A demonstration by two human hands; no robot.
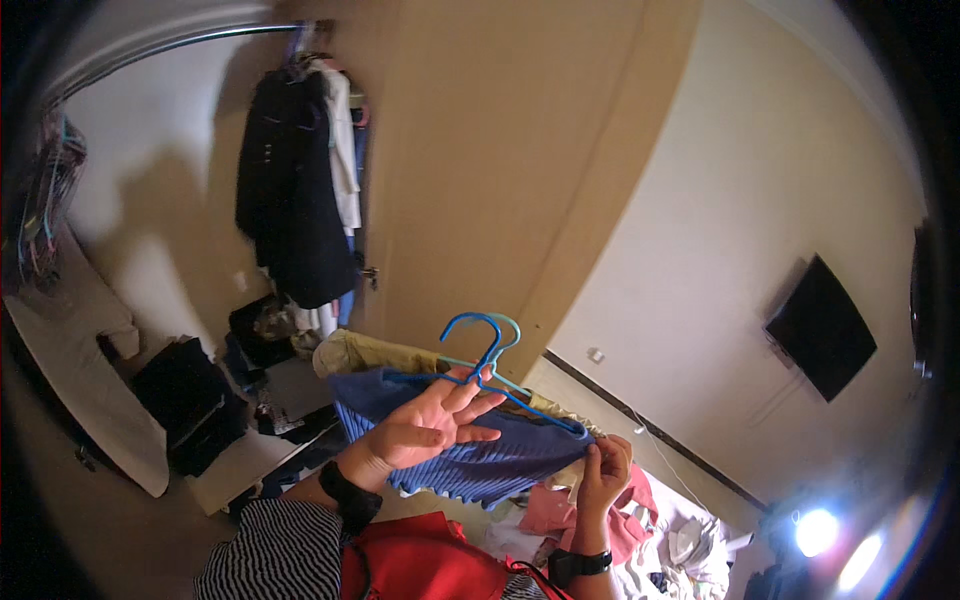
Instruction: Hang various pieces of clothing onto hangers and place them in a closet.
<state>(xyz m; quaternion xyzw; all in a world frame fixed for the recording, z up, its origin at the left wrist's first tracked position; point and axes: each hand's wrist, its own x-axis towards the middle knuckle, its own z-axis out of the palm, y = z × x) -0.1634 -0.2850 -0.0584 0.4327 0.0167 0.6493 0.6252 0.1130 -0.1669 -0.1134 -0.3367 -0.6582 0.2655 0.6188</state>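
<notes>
A blue ribbed garment (480, 457) hangs on a blue clothes hanger (487, 341) in front of me. Just behind it is a tan garment (375, 351) on a light teal hanger (516, 330). My left hand (442, 424) is at the necks of the hangers, its fingers spread and palm partly turned up; whether it bears their weight is not plain. My right hand (609, 461) pinches the blue garment's edge near the hanger's right end.
Dark and white clothes (292, 180) hang in a wardrobe at the left, above folded dark clothes (191, 405). An ironing board (97, 375) stands far left. A heap of clothes (637, 525) lies below my right hand. A bright lamp (816, 532) shines lower right.
</notes>
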